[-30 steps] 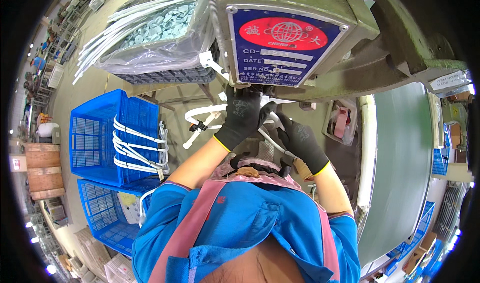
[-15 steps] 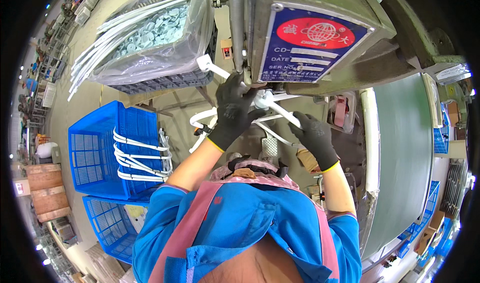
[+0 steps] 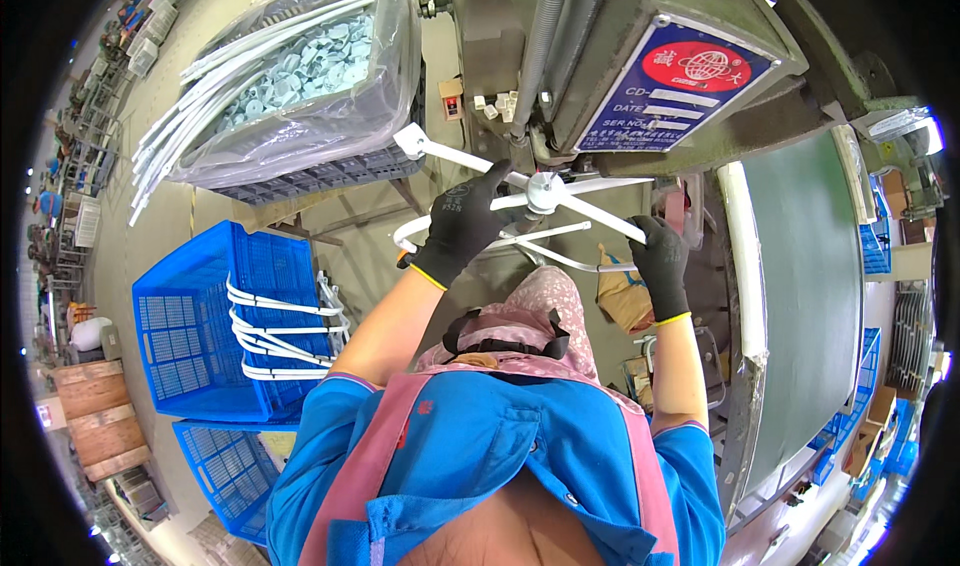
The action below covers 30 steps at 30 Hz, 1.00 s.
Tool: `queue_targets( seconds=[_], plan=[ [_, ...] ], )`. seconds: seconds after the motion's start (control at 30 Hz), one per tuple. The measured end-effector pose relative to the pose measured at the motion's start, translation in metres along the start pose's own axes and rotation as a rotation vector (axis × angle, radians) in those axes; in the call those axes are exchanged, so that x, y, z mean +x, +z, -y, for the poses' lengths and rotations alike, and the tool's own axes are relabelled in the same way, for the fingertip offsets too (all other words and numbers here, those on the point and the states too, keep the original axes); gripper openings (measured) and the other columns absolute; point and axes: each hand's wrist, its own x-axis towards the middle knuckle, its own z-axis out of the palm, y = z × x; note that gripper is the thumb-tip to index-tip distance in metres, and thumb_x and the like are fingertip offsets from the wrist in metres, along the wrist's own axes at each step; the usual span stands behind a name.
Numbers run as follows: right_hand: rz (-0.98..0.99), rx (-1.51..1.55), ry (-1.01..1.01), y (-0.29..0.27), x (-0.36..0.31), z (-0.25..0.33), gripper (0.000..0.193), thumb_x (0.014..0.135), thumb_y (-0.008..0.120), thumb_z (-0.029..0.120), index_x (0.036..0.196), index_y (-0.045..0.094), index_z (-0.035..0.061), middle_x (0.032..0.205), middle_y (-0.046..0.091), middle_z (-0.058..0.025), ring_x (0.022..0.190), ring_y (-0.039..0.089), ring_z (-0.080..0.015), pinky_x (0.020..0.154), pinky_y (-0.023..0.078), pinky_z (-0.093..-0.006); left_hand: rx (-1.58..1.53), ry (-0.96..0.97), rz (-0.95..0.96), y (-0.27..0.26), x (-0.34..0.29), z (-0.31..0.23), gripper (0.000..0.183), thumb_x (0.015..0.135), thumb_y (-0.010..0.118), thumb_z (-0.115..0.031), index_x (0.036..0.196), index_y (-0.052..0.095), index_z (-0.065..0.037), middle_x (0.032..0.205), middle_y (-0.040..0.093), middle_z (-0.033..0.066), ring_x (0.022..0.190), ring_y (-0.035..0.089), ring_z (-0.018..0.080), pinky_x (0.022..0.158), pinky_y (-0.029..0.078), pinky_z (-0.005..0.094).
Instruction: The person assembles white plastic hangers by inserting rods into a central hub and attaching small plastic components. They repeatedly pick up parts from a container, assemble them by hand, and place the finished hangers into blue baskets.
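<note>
Frame (image 3: 600, 217) of white tubes in both hands, just in front of the grey-green machine (image 3: 612, 46)

So the round hub (image 3: 543, 193) sits on the wearer's side of the machine, a bit below its blue plate (image 3: 672, 94). Left hand (image 3: 463, 221), black glove, is curled mostly closed around the tubing, left of the machine's lower edge. Right hand (image 3: 662, 259), same kinda glove, has fingers nearly together gripping one tube's end, below the machine. Bin (image 3: 310, 144) of small pale parts (image 3: 310, 76) is left of the machine, blue basket (image 3: 180, 306) left and closer in, green belt (image 3: 805, 296) right and closer in.
</note>
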Motion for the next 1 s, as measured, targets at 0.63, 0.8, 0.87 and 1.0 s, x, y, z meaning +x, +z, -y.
queue_targets(
  seconds=[0.63,0.8,0.87,1.0],
  plan=[
    [0.007,0.056,-0.063,-0.038,0.018,0.008,0.023,0.072,0.07,0.014,0.094,0.068,0.0096,0.086,0.067,-0.0116,0.077,0.066,-0.0291,0.066,0.051,-0.0375,0.225,0.269,-0.182,-0.007,0.006,0.004,0.073,0.069,0.078,-0.032,0.13,0.051,-0.003,0.076,0.065,0.0121,0.067,0.065,0.0302,0.06,0.052,0.0378],
    [0.126,0.401,-0.098,-0.065,0.025,0.019,0.043,0.08,0.071,0.02,0.119,0.06,0.0069,0.084,0.064,-0.008,0.072,0.062,-0.017,0.065,0.049,-0.0285,0.014,0.078,-0.001,-0.038,-0.016,-0.012,0.059,0.077,0.075,-0.028,0.124,0.047,-0.007,0.091,0.068,0.0142,0.083,0.067,0.0311,0.07,0.052,0.0408],
    [0.013,0.787,-0.012,-0.056,0.024,0.02,0.049,0.088,0.063,0.017,0.133,0.049,0.0035,0.077,0.057,-0.0009,0.066,0.053,-0.0068,0.06,0.045,-0.0214,-0.035,-0.057,0.049,-0.05,-0.035,-0.021,0.052,0.076,0.076,-0.027,0.118,0.05,-0.009,0.089,0.068,0.0129,0.081,0.068,0.0304,0.067,0.053,0.0395],
    [0.171,0.945,0.384,-0.04,0.044,0.029,0.034,0.098,0.05,0.021,0.124,0.054,0.0001,0.072,0.058,-0.0021,0.055,0.052,-0.0082,0.051,0.045,-0.0218,-0.058,-0.248,-0.001,-0.057,-0.085,-0.016,0.045,0.076,0.075,-0.027,0.112,0.052,-0.012,0.082,0.067,0.012,0.074,0.067,0.0336,0.063,0.052,0.041]
  ],
)
